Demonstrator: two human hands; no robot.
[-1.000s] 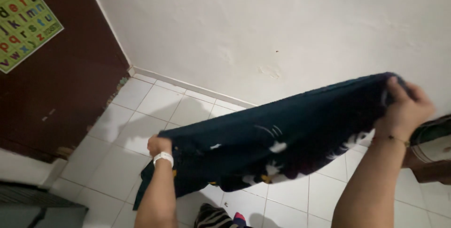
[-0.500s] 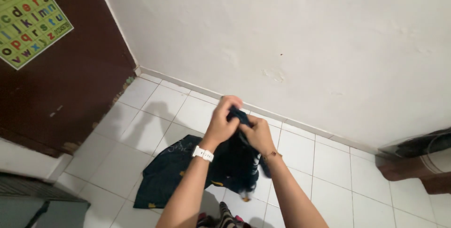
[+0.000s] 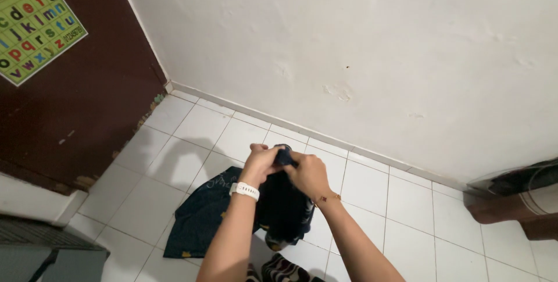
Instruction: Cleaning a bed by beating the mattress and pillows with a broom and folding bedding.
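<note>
1. White plastered wall point(image 3: 360, 43) fills the upper frame; minor scuffs and chips, a pale skirting strip at its foot.
2. White tiled floor point(image 3: 407, 206) below it, grey grout lines.
3. Dark brown door point(image 3: 87, 96) at left, paint worn off along the bottom edge; a green alphabet poster point(image 3: 32, 20) is stuck on it.
4. Dark navy garment point(image 3: 279, 206), printed with small white and yellow motifs. It hangs doubled over from the two hands, with its lower end draping near the floor. A second spread of the same dark fabric point(image 3: 200, 218) lies flat on the tiles just left of it; cannot tell whether it is one piece or two.
5. Brown object point(image 3: 511, 206) at the right edge, partly cut off; kind not clear.
6. Striped cloth point(image 3: 285, 270) at the bottom edge, mostly out of frame.
7. Left hand point(image 3: 261, 163), white wristwatch: fingers closed, pinching the garment's top edge.
8. Right hand point(image 3: 308, 174), thin bracelet: closed likewise on the same edge, touching the left.
9. Progress, judged: top corners are brought together, so one fold looks made; the garment is not yet compact or laid down.
</note>
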